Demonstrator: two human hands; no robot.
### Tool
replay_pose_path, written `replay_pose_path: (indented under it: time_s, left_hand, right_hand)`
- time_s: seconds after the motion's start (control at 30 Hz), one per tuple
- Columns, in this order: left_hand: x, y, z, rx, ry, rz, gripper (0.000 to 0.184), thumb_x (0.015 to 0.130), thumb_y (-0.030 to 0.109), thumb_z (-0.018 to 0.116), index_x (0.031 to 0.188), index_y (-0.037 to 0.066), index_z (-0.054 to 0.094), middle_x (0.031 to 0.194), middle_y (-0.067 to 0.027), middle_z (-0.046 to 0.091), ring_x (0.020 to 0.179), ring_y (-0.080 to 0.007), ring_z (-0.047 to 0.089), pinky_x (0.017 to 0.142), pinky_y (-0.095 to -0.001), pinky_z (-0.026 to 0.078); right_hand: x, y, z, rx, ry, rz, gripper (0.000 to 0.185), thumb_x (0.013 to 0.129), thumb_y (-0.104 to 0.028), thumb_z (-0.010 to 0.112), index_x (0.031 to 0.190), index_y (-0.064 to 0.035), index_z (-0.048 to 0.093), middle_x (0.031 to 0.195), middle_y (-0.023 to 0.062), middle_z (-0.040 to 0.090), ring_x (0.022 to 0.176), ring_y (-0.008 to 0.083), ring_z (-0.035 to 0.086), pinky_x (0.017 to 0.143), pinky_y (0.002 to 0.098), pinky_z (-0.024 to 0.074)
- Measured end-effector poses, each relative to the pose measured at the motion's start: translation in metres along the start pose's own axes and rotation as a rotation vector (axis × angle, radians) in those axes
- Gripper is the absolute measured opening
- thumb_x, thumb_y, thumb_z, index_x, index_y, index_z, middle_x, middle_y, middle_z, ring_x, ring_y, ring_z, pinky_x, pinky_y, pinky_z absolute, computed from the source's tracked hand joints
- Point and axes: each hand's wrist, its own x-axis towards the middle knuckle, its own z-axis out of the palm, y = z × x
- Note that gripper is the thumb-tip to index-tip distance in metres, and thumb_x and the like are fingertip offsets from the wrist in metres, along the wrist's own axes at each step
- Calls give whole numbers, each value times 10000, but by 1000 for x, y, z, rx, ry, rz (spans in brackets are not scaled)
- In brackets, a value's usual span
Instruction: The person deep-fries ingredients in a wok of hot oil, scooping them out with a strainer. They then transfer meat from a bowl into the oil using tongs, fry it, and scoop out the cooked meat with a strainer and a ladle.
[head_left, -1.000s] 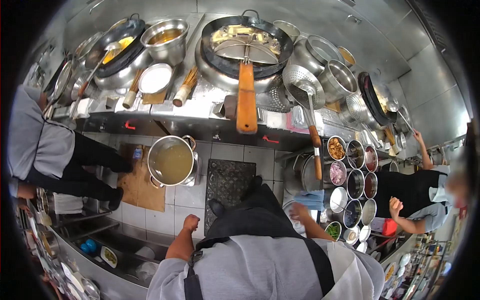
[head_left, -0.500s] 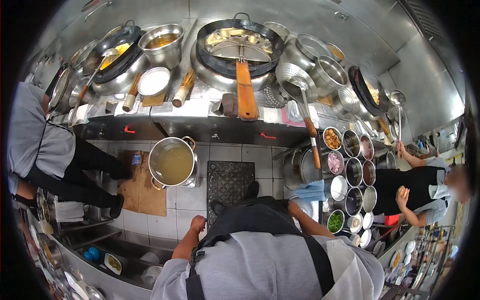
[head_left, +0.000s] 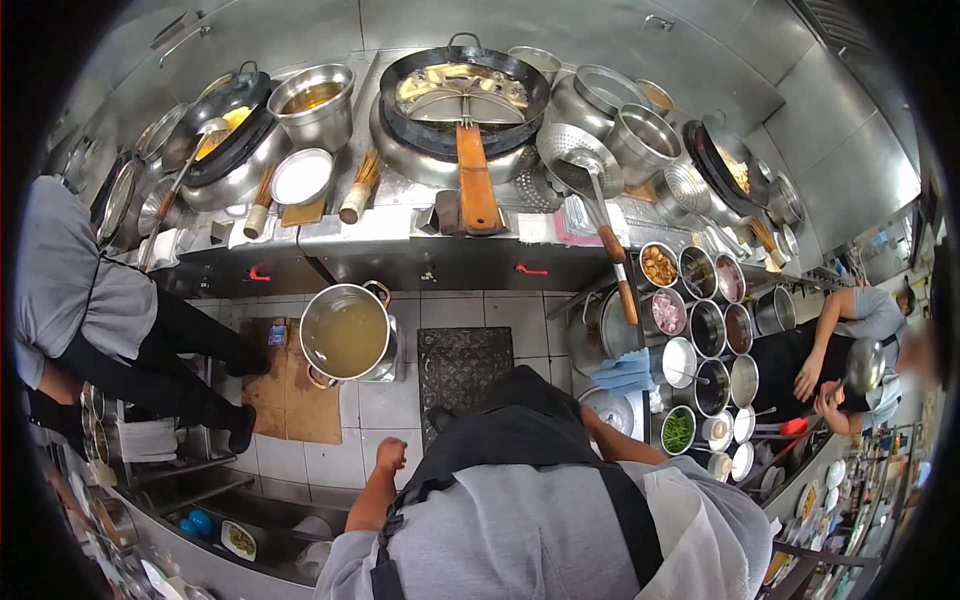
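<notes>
loosely, the left hand [head_left: 391, 454] hangs beside the apron [head_left: 510, 420], fingers curled in and pressed together, pinching nothing that shows. the right hand is hidden past its forearm [head_left: 618, 442], behind the apron, so i cannot tell its grip. nearest that arm are a round metal lid [head_left: 612, 408] and a folded blue cloth [head_left: 624, 372], likely laid there to be handy for wiping.

ahead of the left hand, the big pot [head_left: 345, 335] of cloudy liquid sits on a low stand [head_left: 396, 352], presumably to lift it off the tiles. to the right, tubs stand close together, greens [head_left: 677, 430] nearer and chopped onion [head_left: 667, 312] farther, probably so each can be scooped without walking.

on the counter [head_left: 405, 222], the strainer's wooden handle [head_left: 477, 180] points back toward the person, as does the holed ladle's [head_left: 607, 242], seemingly for an easy grab away from the heat. beyond, the strainer [head_left: 466, 106] rests across the wok [head_left: 537, 97], perhaps to drain, with pale pieces in liquid behind it.
</notes>
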Motion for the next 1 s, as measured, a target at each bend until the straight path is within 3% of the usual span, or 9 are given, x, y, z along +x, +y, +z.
replay_pose_path:
  time_s: [0.1,0.2,0.33,0.4,0.47,0.53,0.63,0.8,1.0]
  left_hand:
    - [-25,-8,13,358,-104,125,200,828,122,575,968,80,710,878,-139,696,717,-263,688,650,-389,577]
    - [-32,-6,29,645,-1,439,190,787,124,600,925,92,726,867,-141,697,818,-292,682,730,-391,559]
    - [-35,-14,29,305,-5,150,171,731,155,644,874,95,716,882,-131,697,843,-305,666,728,-399,548]
    - [-21,-6,24,351,60,458,125,768,160,625,833,69,682,784,-131,668,709,-285,649,610,-401,538]
    - [-10,0,17,270,135,661,130,806,165,606,792,43,649,686,-132,640,575,-265,632,493,-403,528]
    - [-8,18,23,-417,44,-144,150,829,173,580,773,42,627,617,-118,595,497,-235,604,416,-379,495]
    - [25,2,26,-422,-17,-57,169,807,176,597,889,31,629,640,-114,601,502,-221,598,402,-367,478]
    - [36,18,16,-618,87,-374,230,802,158,618,1000,42,606,682,-89,600,505,-199,573,394,-348,460]
    - [24,-1,17,-639,-13,-162,204,802,163,630,973,55,606,675,-97,590,505,-199,565,399,-342,457]
  right_hand:
    - [-24,-34,7,254,95,264,307,879,-221,569,1041,12,685,945,144,697,813,236,644,732,379,509]
    - [-20,-1,8,469,2,198,303,876,-234,576,1018,8,690,947,149,696,792,253,643,730,375,504]
    - [-31,-26,3,-242,-10,73,317,857,-249,596,1009,16,681,970,176,696,831,265,647,759,403,494]
    - [-33,-34,4,-579,-8,-1,326,847,-256,605,1004,20,677,981,190,696,851,272,648,773,416,489]
    - [-7,-10,-5,-420,-25,-67,329,864,-240,567,1023,28,671,945,151,696,831,259,652,743,406,492]
    - [4,4,-9,-349,-10,-104,330,877,-231,544,1035,31,669,932,129,695,822,252,652,727,393,493]
    - [-44,-58,12,-328,70,-52,326,892,-227,533,1044,26,671,943,123,693,823,247,647,723,368,493]
    - [-44,-30,12,161,14,32,258,894,-156,576,1059,17,671,1012,55,670,889,149,597,816,344,473]
    - [-53,-45,24,174,28,87,333,929,-205,468,1056,26,672,995,122,689,840,245,642,779,351,496]
